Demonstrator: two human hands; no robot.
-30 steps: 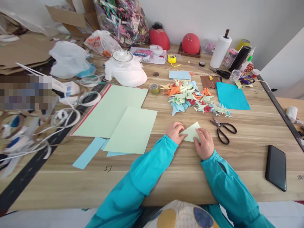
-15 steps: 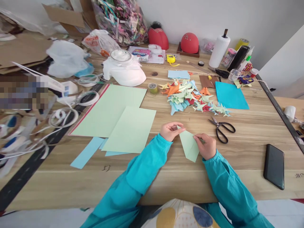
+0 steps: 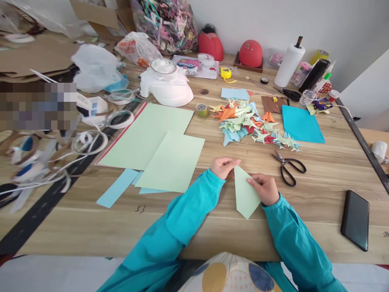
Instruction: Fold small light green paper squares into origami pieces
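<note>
A folded sheet of pale green paper point(image 3: 245, 194) is held between my two hands above the table. My left hand point(image 3: 224, 167) pinches its upper corner between thumb and fingers. Along its right edge, my right hand point(image 3: 263, 187) grips it, with the thumb lying on the front face. The paper narrows at the top and ends in a blunt point below. Black-handled scissors point(image 3: 287, 166) lie just beyond my right hand, blades apart. Farther back is a heap of folded paper cranes point(image 3: 240, 121) in green, orange, blue and red.
Left of my hands lie green sheets point(image 3: 172, 162) and a blue strip point(image 3: 118, 188). A phone point(image 3: 355, 220) rests at the right. Behind are a thread spool point(image 3: 201, 110), turquoise cloth point(image 3: 304, 123), yellow tape measure point(image 3: 225, 73) and white roll point(image 3: 289, 65). Tape rolls point(image 3: 120, 119) crowd the left.
The green paper has turned its face more toward me and come slightly lower. Both hands keep hold of it. The whole view has shifted a little, so things on the table appear farther right.
</note>
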